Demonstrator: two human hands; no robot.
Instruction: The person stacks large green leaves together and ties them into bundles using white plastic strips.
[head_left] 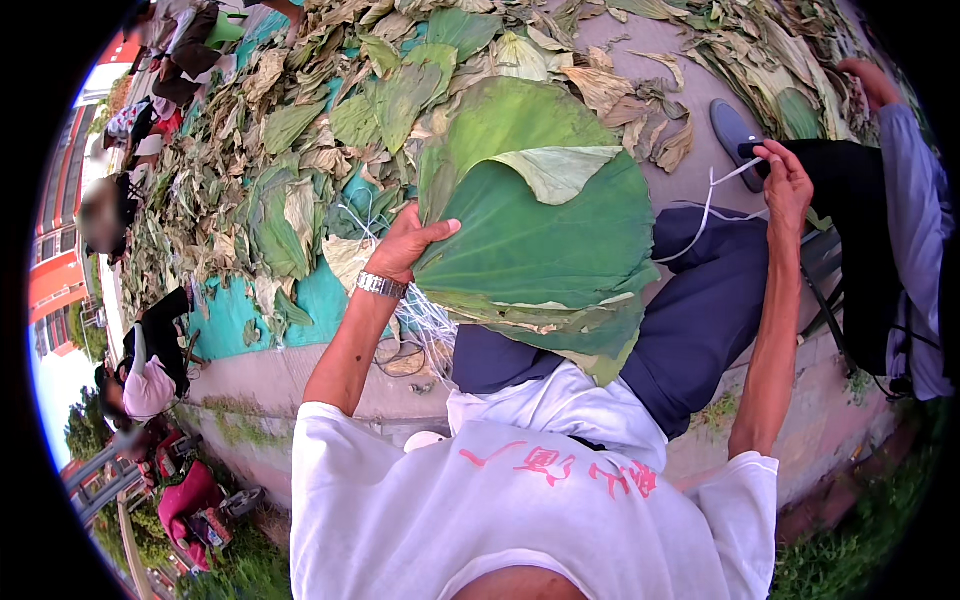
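Observation:
My left hand (402, 245) is closed on the left edge of a stack of large lotus leaves (540, 240), its thumb lying on top. The leaves are green, and one folded-back flap shows a pale underside. They rest above my lap and dark trousers. Out to the right, my right hand (788, 185) is raised, its thumb and fingers pinching a thin white string (709, 205). From that pinch the string hangs slack and runs toward the right edge of the leaf stack. Whether it passes under the leaves is hidden.
Dried and green leaves (250, 130) cover the ground ahead, partly over a teal sheet (235, 315). A tangle of white strings (428, 325) lies beside my left forearm. Another person's shoe (735, 140) and sleeve (915, 220) are close on the right. Several people sit at left, near a parked motorbike (195, 510).

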